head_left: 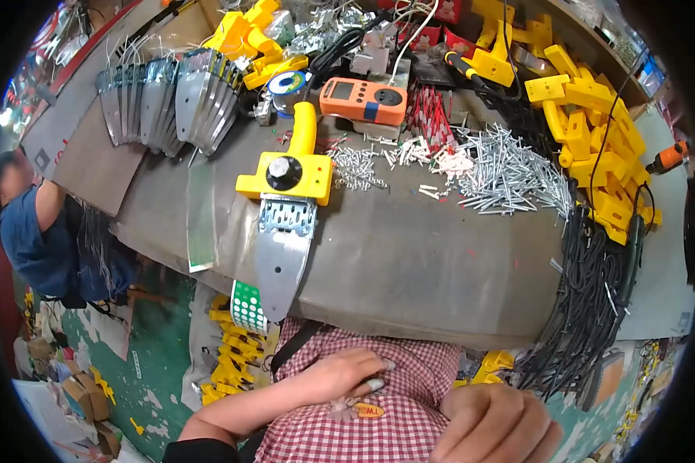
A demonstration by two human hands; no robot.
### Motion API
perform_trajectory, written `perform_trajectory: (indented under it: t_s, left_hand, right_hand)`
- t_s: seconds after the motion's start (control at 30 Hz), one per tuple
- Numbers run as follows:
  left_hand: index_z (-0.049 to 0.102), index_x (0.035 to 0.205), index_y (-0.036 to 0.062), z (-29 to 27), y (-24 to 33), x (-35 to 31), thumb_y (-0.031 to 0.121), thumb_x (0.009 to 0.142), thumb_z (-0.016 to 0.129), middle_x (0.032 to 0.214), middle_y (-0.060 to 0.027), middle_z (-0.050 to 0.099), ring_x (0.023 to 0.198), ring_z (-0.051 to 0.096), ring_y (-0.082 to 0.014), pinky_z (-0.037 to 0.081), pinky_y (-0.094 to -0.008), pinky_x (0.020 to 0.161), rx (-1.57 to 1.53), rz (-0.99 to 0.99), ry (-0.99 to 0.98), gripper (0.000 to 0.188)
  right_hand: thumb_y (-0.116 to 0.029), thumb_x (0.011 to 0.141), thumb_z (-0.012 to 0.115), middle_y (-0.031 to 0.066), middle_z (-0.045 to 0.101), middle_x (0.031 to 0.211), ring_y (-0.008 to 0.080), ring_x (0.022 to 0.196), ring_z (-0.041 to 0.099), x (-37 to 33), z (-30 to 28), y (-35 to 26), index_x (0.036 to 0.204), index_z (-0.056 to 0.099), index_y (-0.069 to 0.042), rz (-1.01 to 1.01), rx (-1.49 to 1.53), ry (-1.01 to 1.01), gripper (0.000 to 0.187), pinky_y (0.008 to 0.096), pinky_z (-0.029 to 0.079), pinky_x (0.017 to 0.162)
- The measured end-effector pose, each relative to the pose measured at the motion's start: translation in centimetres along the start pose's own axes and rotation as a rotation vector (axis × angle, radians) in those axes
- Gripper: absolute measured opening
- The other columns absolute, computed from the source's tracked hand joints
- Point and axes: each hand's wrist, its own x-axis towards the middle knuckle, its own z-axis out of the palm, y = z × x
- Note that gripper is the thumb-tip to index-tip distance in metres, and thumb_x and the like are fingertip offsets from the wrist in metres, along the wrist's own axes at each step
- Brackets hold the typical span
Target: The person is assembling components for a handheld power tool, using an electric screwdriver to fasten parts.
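Observation:
My left hand (351, 378) rests on the red-and-white checked apron (316, 428) over my lap, fingers apart, with grey covers on two fingertips. Raised close to the camera, my right hand (498, 424) has its fingers curled in; whatever they might hold is hidden. In front of me a pipe welder lies on the bench (432, 262), made up of a yellow handle body (304, 135) with a black dial (283, 173) and a grey pointed heating plate (282, 258). Its tip juts over the bench's near edge. Neither hand touches it.
Loose screws (510, 174), small white parts (452, 160) and an orange meter (363, 100) lie behind. Grey heating plates (205, 96) stand far left; yellow housings (594, 139) and black cables (583, 293) crowd the right. Another person (35, 231) sits at left.

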Motion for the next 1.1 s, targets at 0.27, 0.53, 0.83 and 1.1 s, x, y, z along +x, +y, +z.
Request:
perform_trajectory:
  t_s: [0.27,0.53,0.83,1.1]
  left_hand:
    - [0.051,0.110,0.0016,-0.2,0.1,0.2,0.014,0.078,0.059,0.094,-0.0133,0.054,0.090,0.053,-0.0308,0.044,-0.0377,0.081,0.015,0.029,0.031,0.035]
    - [0.049,0.115,0.0056,0.4,-0.4,-0.7,0.018,0.080,0.058,0.106,-0.0159,0.053,0.101,0.051,-0.0324,0.042,-0.0385,0.088,-0.013,0.008,0.086,0.038]
    - [0.041,0.123,0.0015,-1.9,3.0,1.0,0.008,0.078,0.061,0.100,-0.0105,0.055,0.092,0.055,-0.0193,0.044,-0.0309,0.084,-0.470,-0.236,0.408,0.050]
    - [0.029,0.129,0.0010,-2.4,2.8,2.3,0.009,0.070,0.070,0.122,-0.0105,0.038,0.105,0.047,-0.0185,0.041,-0.0310,0.089,-0.592,-0.097,0.839,0.072]
  right_hand:
    - [-0.006,0.079,0.062,0.0109,0.056,0.072,0.0218,0.064,0.053,0.5,-2.5,-1.7,0.081,0.050,-0.007,-1.166,-2.793,-0.387,0.012,0.0278,0.051,0.054]
    - [-0.005,0.071,0.068,0.0178,0.049,0.109,0.0238,0.096,0.052,-3.3,2.1,-4.9,0.100,0.043,-0.006,-0.938,-2.942,0.454,0.038,0.0373,0.046,0.080]
    - [0.003,0.070,0.059,0.0139,0.042,0.121,0.0236,0.106,0.049,-5.7,1.4,-9.5,0.111,0.039,-0.006,-1.202,-2.400,0.580,0.047,0.0360,0.048,0.083]
    - [0.000,0.069,0.059,0.0123,0.051,0.114,0.0263,0.105,0.052,-5.6,-0.5,-9.7,0.122,0.036,-0.006,-1.244,-1.979,0.749,0.058,0.0377,0.049,0.084]
